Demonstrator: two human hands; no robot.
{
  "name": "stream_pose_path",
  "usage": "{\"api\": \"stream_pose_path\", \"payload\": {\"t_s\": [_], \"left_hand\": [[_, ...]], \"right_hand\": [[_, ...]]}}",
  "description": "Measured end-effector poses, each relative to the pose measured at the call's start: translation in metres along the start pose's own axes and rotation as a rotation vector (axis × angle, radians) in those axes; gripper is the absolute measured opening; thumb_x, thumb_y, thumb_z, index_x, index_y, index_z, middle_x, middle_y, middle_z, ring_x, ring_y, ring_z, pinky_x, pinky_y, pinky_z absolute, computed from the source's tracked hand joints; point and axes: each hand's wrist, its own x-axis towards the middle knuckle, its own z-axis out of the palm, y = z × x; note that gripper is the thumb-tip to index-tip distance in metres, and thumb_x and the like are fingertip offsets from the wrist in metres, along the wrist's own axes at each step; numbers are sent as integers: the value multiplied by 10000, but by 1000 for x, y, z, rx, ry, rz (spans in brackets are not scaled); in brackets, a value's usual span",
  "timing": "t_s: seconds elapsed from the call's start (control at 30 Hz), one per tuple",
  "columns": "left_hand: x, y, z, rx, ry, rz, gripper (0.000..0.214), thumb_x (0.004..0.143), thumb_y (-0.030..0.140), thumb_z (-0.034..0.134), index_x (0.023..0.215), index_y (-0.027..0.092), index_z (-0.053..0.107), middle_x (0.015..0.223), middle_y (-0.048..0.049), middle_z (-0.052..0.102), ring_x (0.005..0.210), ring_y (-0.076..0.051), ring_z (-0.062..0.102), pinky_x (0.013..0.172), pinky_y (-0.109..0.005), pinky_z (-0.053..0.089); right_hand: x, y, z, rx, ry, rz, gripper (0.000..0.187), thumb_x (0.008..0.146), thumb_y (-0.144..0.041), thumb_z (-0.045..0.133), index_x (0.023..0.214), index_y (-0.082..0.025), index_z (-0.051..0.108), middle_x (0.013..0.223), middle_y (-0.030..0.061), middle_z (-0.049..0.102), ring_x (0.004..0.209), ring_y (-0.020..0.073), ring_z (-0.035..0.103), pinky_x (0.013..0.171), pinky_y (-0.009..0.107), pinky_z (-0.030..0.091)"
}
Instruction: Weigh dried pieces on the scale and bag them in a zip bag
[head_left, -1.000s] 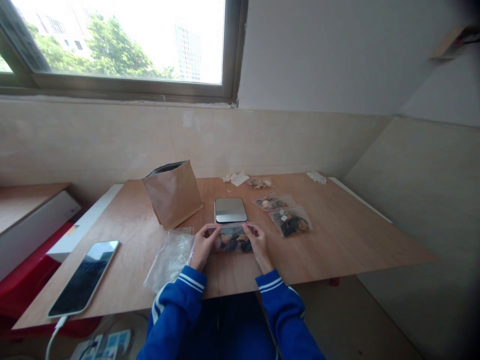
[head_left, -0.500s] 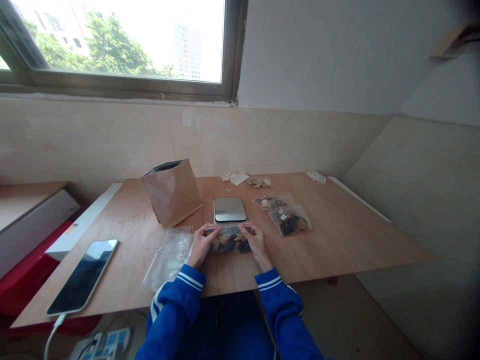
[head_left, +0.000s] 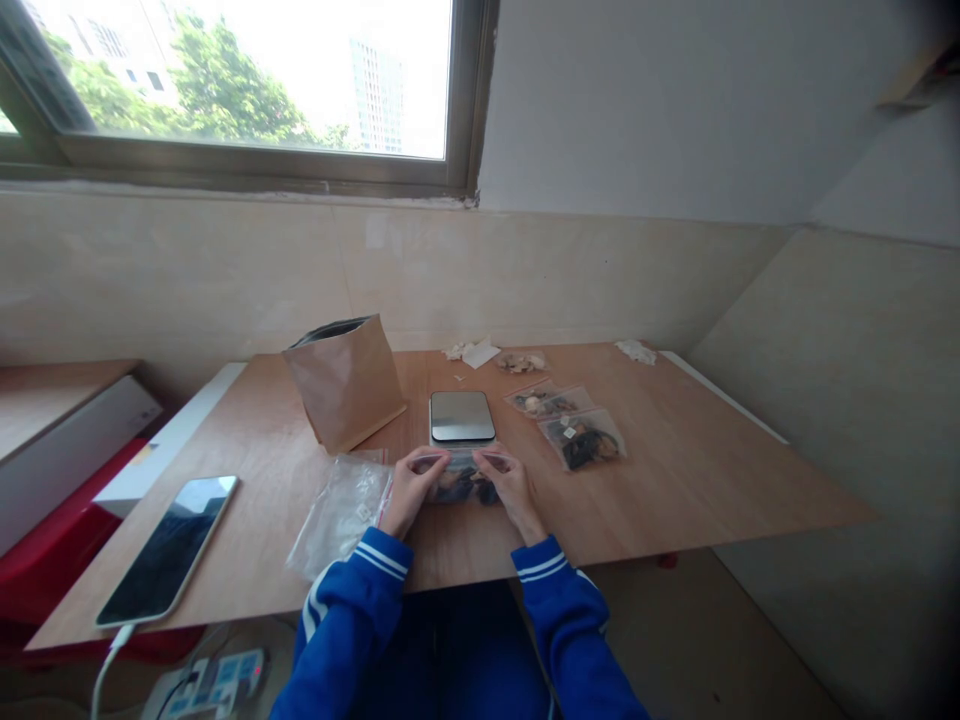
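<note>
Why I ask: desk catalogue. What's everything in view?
table: 1, wood, underneath
window: 1, grey-framed, upper left
scale: 1, silver, centre
held bag: 1, clear, before scale
paper bag: 1, brown, left of scale
filled bags: 2, clear, right of scale
empty bags: pile, clear, left of held bag
phone: 1, black, table's left
dried pieces: pile, tan, far edge
paper scraps: 2, white, far edge
power strip: 1, white, floor
left hand, right hand: 2, blue-sleeved, pinching held bag
</note>
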Motion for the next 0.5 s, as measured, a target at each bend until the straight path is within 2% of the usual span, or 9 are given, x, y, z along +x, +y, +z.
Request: {"api": "stream_pose_path", "payload": {"t_s": [0.17,0.27,0.5], "left_hand": [[1,-2,0,27,33,10,315,694,443,762,783,144,722,727,-50,706,688,-172,649,632,-250,496],[1,0,0,34,33,9,308,703,443,757,773,146,717,726,-44,703,691,-170,647,631,-247,494],[-2,5,1,53,-61,25,276,727,410,751,805,146,740,823,-67,725,786,-190,657,725,-264,496]], "right_hand": [[0,-4,1,-57,8,-75,250,743,-434,736,763,-185,728,844,36,621,792,169,624,692,276,527],[-1,-6,2,-47,22,-65,267,730,-450,740,739,-184,718,820,30,610,770,166,617,672,275,529],[-5,-13,6,-28,-126,-27,274,719,-465,745,754,-193,739,841,37,593,770,169,613,579,238,553]]}}
